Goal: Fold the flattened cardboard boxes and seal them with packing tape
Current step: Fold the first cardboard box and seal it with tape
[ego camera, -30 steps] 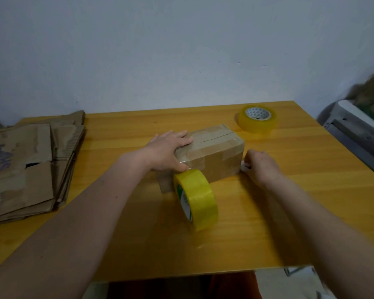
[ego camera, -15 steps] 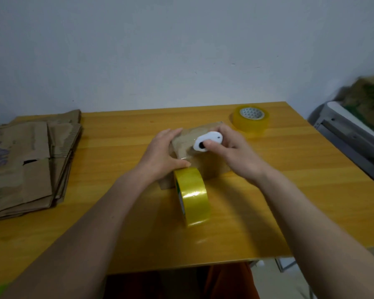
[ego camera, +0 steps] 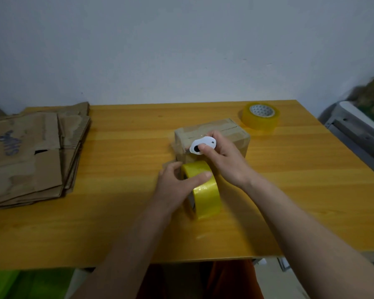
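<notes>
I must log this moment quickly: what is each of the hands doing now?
Left hand: grips the upright yellow packing tape roll.
Right hand: pinches a small white oval plastic cutter over the brown cardboard box.

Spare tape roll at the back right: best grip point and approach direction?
The spare tape roll lies flat on the table, core hole facing up, apart from the box. Probably best to come straight down from above, one finger inside the core, the other on the outer wall, and pinch the ring.
</notes>
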`<state>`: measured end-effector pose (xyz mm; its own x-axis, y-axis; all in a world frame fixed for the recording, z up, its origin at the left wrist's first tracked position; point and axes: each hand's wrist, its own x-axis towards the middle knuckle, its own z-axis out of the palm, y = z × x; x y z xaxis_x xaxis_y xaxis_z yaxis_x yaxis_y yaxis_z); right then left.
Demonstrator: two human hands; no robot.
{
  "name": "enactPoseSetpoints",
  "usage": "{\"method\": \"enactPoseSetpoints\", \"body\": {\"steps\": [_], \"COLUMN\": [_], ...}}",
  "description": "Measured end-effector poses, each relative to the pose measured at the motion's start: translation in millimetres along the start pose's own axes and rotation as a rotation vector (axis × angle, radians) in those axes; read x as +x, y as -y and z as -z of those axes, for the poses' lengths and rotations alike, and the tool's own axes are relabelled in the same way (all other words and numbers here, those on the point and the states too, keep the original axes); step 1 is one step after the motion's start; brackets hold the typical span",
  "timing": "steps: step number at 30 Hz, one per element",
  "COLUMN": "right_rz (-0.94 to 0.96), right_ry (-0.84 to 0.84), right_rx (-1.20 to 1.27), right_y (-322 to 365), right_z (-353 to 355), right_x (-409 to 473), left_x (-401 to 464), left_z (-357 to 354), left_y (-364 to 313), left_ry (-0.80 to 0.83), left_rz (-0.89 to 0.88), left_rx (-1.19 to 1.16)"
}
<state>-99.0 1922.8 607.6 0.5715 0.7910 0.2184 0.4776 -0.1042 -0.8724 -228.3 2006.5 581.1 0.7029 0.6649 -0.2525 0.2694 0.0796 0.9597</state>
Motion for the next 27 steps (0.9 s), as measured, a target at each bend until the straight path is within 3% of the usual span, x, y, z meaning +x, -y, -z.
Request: {"method": "enactPoseSetpoints", "body": {"steps": [7,16,23,27], "right_rz": [0.038,0.063,0.059,0.060], "right_ry": [-0.020,-0.019,0.042,0.103], "right_rx": [-0.007,-0.037,-0.016,-0.004], "right_y": [-2,-4,-6,-5], "right_z": [-5,-5,-8,-3], "right_x": [2,3,5,7], "left_x": [-6,5,22,33], "left_z": [11,29,11,4], "left_y": [4,1,3,6], "left_ry": [0.172,0.277,-0.041,-0.068], "left_rz": [-0.076,-0.006,0.108,0.132], "left_rx": [0.144,0.191,-0.346,-0.399]}}
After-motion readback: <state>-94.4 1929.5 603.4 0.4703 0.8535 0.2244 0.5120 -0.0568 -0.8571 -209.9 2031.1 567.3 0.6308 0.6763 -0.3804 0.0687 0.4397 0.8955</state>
